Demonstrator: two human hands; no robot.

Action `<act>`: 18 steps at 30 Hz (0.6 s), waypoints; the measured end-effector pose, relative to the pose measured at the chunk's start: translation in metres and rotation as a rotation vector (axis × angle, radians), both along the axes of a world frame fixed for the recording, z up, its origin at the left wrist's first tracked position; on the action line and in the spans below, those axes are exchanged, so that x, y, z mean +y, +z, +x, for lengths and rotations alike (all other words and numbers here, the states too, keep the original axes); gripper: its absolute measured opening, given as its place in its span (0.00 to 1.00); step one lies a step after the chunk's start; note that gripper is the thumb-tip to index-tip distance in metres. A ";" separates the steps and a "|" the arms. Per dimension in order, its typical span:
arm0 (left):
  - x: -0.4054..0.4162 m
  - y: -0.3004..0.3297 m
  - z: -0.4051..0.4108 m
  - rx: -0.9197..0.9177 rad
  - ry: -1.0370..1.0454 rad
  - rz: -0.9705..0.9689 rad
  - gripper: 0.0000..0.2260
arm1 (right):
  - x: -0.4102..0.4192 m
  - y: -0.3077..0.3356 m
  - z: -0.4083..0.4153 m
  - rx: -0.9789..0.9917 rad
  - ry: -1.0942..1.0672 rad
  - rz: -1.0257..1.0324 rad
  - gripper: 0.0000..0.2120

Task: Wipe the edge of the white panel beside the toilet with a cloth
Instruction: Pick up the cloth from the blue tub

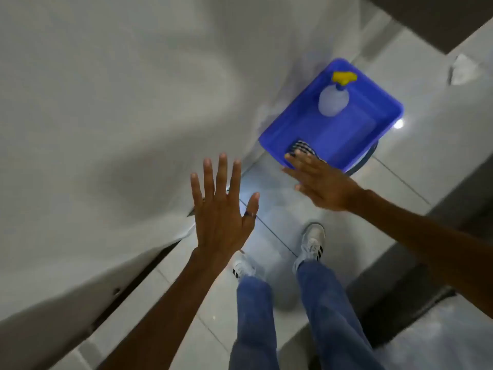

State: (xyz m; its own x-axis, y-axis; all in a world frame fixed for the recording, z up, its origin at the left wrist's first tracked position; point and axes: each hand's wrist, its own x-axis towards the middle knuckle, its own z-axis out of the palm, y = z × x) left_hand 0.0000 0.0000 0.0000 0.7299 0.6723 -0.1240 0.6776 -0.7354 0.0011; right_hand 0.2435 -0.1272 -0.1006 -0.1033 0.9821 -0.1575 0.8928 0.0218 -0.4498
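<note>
Beside the blue tub on the pale tiled floor, a large white panel fills the side of the view away from the tub's far rim, its lower edge running above a dark gap near the floor. Inside the tub, a checked cloth lies in the corner nearest the person, and a clear spray bottle with a yellow trigger rests toward the far corner. The right hand reaches over the tub's near rim with fingers flat and spread, its fingertips just at the cloth; whether they touch it cannot be told. The left hand is held up open, fingers splayed and holding nothing, in front of the panel's edge, well short of the tub. Below the tub, two white sneakers and blue jeans show.
</note>
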 end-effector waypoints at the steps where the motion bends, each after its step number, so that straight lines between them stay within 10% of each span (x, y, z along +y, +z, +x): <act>1: 0.006 -0.030 0.010 -0.003 -0.016 -0.038 0.35 | 0.003 -0.036 0.010 0.033 -0.042 -0.049 0.26; 9: 0.025 -0.234 0.026 -0.053 -0.061 -0.095 0.33 | 0.046 -0.255 0.067 -0.180 0.022 -0.296 0.38; 18: 0.027 -0.223 -0.020 -0.051 -0.136 -0.095 0.33 | 0.055 -0.199 0.029 -0.073 -0.407 0.010 0.30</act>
State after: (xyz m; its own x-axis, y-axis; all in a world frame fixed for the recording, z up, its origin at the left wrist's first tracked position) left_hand -0.0203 0.0265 -0.2226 0.8201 0.5542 -0.1426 0.5694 -0.8151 0.1068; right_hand 0.2721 -0.0722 -0.3001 0.3049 0.9420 -0.1404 0.8590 -0.3357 -0.3866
